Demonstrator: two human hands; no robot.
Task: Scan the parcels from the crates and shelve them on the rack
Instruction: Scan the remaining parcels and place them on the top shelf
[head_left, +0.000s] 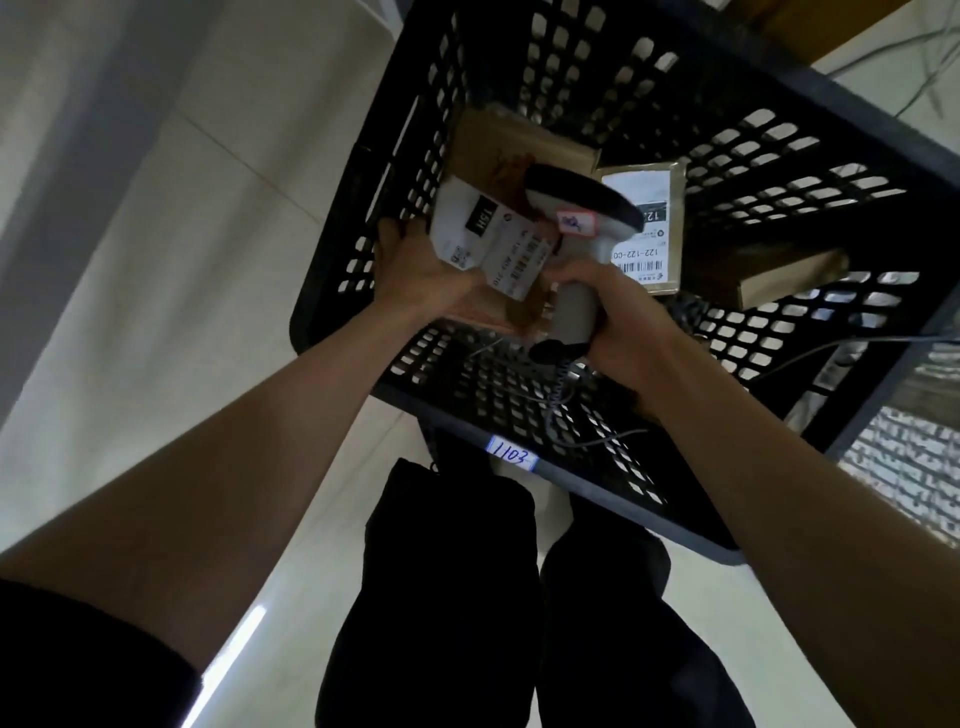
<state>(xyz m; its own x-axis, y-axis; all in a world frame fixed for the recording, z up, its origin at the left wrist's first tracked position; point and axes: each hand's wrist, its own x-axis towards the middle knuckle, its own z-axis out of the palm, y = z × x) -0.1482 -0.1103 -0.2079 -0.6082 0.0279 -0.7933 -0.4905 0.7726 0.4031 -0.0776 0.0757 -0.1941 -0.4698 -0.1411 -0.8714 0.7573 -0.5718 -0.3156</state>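
Note:
A black perforated crate (571, 483) labelled 1103 stands on the floor below me. My left hand (421, 265) holds a cardboard parcel (498, 150) with a white shipping label (483, 234) inside the crate, label facing up. My right hand (618, 322) grips the grey handle of a barcode scanner (576, 208), whose dark head points over the label. A second labelled parcel (649, 223) lies in the crate to the right, partly hidden by the scanner. A third brown parcel (784, 280) lies beside it.
The scanner's coiled cable (561, 389) hangs over the crate's near wall. Pale tiled floor (156, 260) spreads to the left. My dark trouser legs (467, 597) are below the crate. A cardboard box (810, 21) and loose wires sit at the top right.

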